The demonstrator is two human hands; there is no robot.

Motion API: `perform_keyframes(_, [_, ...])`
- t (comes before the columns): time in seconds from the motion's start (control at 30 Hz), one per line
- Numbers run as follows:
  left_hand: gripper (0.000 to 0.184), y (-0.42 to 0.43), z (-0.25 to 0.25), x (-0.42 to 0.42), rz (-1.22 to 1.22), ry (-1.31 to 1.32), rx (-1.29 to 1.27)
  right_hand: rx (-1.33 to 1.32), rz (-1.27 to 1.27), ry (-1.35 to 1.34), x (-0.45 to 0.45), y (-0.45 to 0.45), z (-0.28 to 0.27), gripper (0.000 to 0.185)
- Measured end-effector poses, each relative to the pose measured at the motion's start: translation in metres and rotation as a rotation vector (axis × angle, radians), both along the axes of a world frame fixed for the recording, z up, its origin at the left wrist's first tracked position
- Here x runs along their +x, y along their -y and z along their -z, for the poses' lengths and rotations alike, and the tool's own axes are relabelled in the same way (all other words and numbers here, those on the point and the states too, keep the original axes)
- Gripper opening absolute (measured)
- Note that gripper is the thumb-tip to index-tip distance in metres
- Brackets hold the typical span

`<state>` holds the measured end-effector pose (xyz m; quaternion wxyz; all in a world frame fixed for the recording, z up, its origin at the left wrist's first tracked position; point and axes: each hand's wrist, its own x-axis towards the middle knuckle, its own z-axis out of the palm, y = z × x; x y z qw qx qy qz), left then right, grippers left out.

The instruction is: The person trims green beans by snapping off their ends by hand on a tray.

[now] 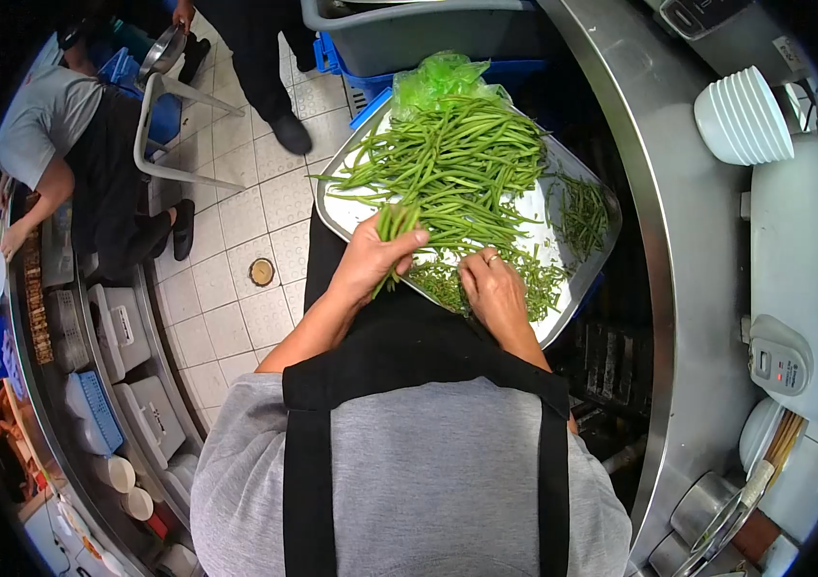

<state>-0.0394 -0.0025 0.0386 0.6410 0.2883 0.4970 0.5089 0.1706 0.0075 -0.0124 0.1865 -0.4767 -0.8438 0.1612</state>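
Observation:
A metal tray (574, 288) in front of me carries a large heap of long green beans (467, 154). My left hand (377, 255) is closed around a small bunch of green beans (396, 223) at the tray's near left edge. Close to the right of it, my right hand (495, 288) has its fingers curled down over small cut bean ends (443, 282); what its fingertips hold, if anything, is hidden. A darker pile of thin trimmings (582, 219) lies at the tray's right. Behind the beans sits a crumpled green plastic bag (443, 77).
A grey tub (419, 38) stands beyond the tray. Along the right runs a steel counter (654, 192) with stacked white bowls (743, 117). At left, a co-worker (63, 125) bends over a counter beside a white chair (149, 135); another person's legs (255, 67) stand on the tiled floor.

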Motion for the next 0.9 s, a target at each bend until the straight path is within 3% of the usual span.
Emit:
perform_keyframes(0.17, [0.015,0.001,0.006,-0.002,0.323,-0.291,-0.063,0.126,-0.024,-0.112,0.0,-0.001,-0.038,0.009])
perform_keyframes(0.27, [0.021,0.002,0.007,0.005,0.407,-0.528,0.186,0.178,-0.036,-0.174,-0.001,-0.001,-0.049,0.012])
perform_keyframes(0.63, [0.026,0.004,0.006,0.009,0.4,-0.495,0.179,0.218,-0.035,-0.254,-0.002,-0.003,-0.054,0.016])
perform_keyframes(0.73, [0.024,0.003,0.005,0.009,0.417,-0.414,0.093,0.156,0.008,-0.296,0.001,-0.003,-0.051,0.015])
perform_keyframes(0.9, [0.018,0.001,-0.001,0.011,0.439,-0.233,-0.013,-0.428,0.221,-0.917,0.006,-0.004,-0.037,0.004])
